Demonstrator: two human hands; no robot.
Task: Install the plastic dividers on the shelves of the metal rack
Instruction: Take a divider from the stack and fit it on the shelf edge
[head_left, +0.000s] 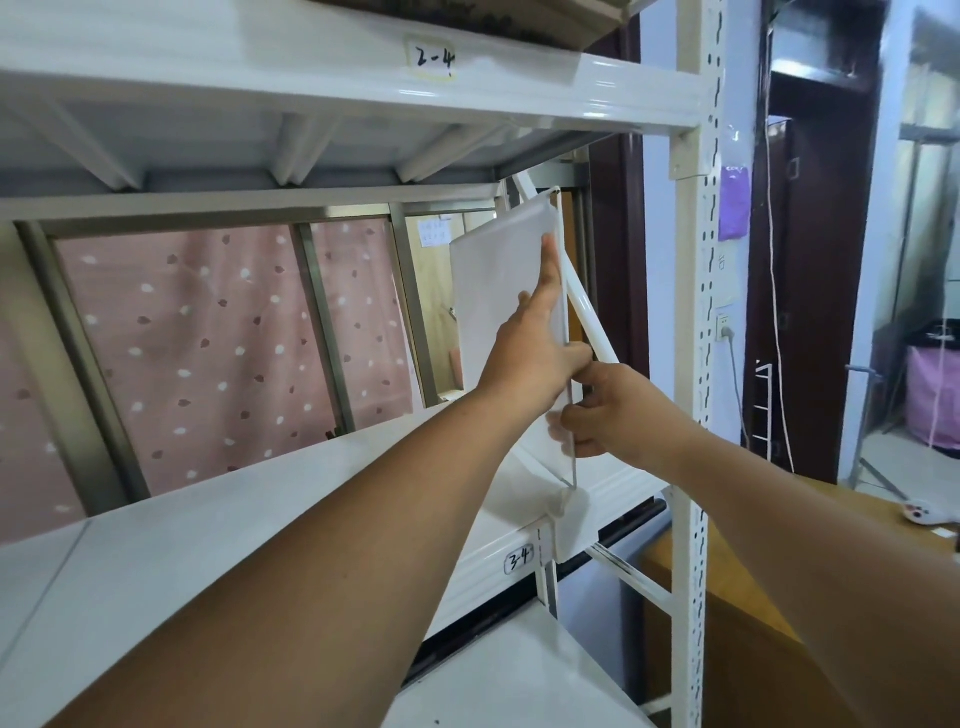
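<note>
A frosted, see-through plastic divider (498, 291) stands upright at the right end of the white metal shelf (249, 519) labelled 3-4. It leans against the rack's slanted side brace (587, 317). My left hand (535, 338) lies flat on the divider's near face with the fingers stretched upward and the thumb round its front edge. My right hand (602, 410) pinches the divider's lower front edge, just above the shelf's front lip. The divider's bottom corner touches the shelf near that lip.
The shelf above, labelled 2-4 (431, 57), overhangs closely. A perforated white upright post (696, 364) stands right of my hands. Behind the rack is a window with a pink spotted curtain (208, 353). A brown table (779, 597) and a doorway lie to the right.
</note>
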